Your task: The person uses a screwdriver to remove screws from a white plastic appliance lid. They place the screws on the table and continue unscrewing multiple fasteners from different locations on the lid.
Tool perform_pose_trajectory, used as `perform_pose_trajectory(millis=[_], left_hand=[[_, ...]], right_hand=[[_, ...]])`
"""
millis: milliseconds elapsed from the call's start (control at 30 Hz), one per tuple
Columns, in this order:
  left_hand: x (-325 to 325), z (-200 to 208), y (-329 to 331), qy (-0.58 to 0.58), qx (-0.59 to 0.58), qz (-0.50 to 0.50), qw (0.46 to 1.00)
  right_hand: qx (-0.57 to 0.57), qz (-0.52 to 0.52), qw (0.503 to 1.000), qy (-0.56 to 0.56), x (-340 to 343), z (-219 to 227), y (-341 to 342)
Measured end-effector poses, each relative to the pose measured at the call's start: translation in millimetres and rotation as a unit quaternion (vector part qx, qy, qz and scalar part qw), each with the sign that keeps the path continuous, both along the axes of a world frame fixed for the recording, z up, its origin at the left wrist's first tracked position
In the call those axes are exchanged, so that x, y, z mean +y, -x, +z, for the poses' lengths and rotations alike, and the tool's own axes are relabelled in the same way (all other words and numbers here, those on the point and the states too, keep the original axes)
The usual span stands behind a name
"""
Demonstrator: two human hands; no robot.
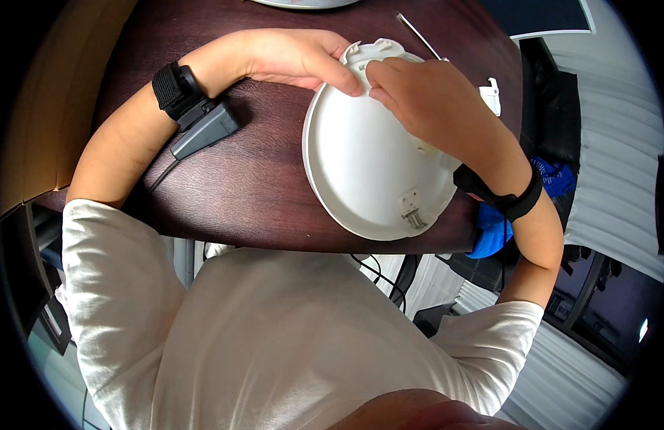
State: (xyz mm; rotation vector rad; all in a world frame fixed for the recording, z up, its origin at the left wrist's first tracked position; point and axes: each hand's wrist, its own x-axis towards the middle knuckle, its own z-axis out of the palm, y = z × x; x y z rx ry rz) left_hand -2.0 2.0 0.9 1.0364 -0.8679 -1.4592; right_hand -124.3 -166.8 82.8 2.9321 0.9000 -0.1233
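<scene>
A round white plastic disc (361, 168), like a lamp cover turned hollow side up, lies on the dark wooden table (253, 193). It has small tabs at its far rim and a metal clip (414, 215) near its close rim. My left hand (296, 59) holds the far rim with the thumb and fingers pressed onto it. My right hand (418, 100) rests over the far right part of the disc, its fingertips meeting the left hand at the tabs. Both wrists wear black bands.
A black device with a cable (203, 129) hangs from my left wrist band onto the table. A small white plastic part (491, 97) and a thin white rod (418, 34) lie at the far right. Blue cloth (497, 226) hangs below the table's right edge.
</scene>
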Motion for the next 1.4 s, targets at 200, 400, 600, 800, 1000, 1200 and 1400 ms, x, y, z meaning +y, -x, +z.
perform_pose_trajectory(millis=[200,400,600,800,1000,1200,1400], left_hand=[[-1.3,-0.7,0.3,0.008,0.006,0.001,1.000],[-2.4,3.6,-0.3,-0.004,-0.011,-0.004,1.000],[-2.7,4.3,0.8,-0.019,-0.015,0.006,1.000],[-5.4,1.3,0.3,-0.040,0.002,0.014,0.999],[-1.8,2.9,-1.0,-0.045,0.003,0.010,0.999],[-0.5,7.5,-2.4,-0.023,0.007,0.004,1.000],[-0.1,12.1,5.5,-0.009,0.002,0.012,1.000]], right_hand=[[-0.022,-0.066,0.995,-0.064,-10.9,13.1,2.6],[-0.028,-0.233,0.971,-0.037,-69.7,33.0,6.9],[0.083,-0.384,0.920,-0.002,-150.5,47.3,57.1],[0.009,-0.365,0.931,-0.026,-167.3,21.3,73.9],[0.009,-0.285,0.949,-0.136,-141.4,-17.8,23.7],[0.082,-0.280,0.951,-0.101,-139.4,-34.4,0.1],[0.131,-0.318,0.899,-0.271,-152.5,-5.2,5.4]])
